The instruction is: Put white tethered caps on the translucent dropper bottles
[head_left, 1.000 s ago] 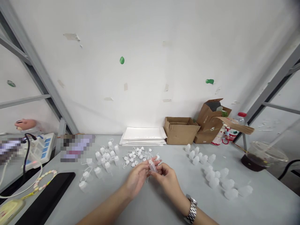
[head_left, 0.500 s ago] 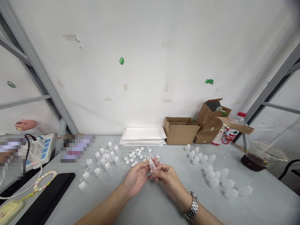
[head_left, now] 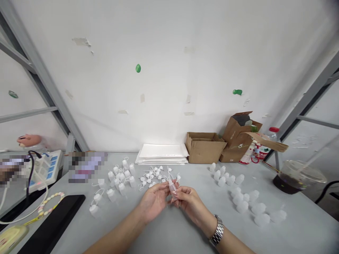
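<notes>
Both my hands meet over the grey table (head_left: 169, 233), just in front of me. My right hand (head_left: 189, 201), with a metal watch on the wrist, grips a small translucent plastic bottle (head_left: 173, 188). My left hand (head_left: 153, 199) touches the bottle's top with its fingertips, at a small white cap. A pile of loose white caps with loops (head_left: 155, 174) lies just behind my hands. Capped small bottles (head_left: 119, 178) stand to the left. Uncapped translucent bottles (head_left: 243, 199) lie scattered to the right.
A stack of white sheets (head_left: 162, 153) and two brown cardboard boxes (head_left: 203, 146) sit against the wall. A lidded cup with dark drink (head_left: 293, 176) stands at the right. At the left are a power strip (head_left: 45, 167), cables and a black pad (head_left: 50, 225).
My hands have drawn slightly closer together around the bottle, and the right hand has shifted a little left and up. Nothing on the table has moved.
</notes>
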`<state>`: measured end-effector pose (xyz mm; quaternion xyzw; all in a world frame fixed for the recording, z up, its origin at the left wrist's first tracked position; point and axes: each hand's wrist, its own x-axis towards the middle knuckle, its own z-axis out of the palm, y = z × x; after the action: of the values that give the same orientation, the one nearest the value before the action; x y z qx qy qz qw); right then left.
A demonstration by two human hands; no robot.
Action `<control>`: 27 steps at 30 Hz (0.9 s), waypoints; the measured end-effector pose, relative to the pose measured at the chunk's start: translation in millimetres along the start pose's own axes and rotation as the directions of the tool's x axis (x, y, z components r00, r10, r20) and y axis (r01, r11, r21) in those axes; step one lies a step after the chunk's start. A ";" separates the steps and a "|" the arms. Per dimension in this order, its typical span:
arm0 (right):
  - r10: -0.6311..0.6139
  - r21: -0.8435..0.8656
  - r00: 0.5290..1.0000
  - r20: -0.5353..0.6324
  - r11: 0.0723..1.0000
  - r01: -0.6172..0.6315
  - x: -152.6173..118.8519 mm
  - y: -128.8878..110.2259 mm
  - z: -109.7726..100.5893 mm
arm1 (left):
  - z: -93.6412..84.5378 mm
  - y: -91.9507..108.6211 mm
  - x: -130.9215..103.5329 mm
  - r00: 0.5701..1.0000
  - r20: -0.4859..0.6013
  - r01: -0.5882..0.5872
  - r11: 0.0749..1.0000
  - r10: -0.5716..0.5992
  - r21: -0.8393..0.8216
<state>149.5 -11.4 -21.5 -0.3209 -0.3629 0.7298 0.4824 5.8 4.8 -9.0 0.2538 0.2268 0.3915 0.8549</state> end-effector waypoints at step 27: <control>-0.020 0.053 0.998 0.054 0.998 0.017 0.1 -2.3 2.9 | 4.1 -3.0 1.0 0.996 -0.032 -0.075 0.994 0.078 0.082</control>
<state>148.2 -11.3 -18.1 -0.2847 -0.3594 0.7431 0.4875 10.4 2.8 -7.9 0.2896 0.2474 0.4189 0.8243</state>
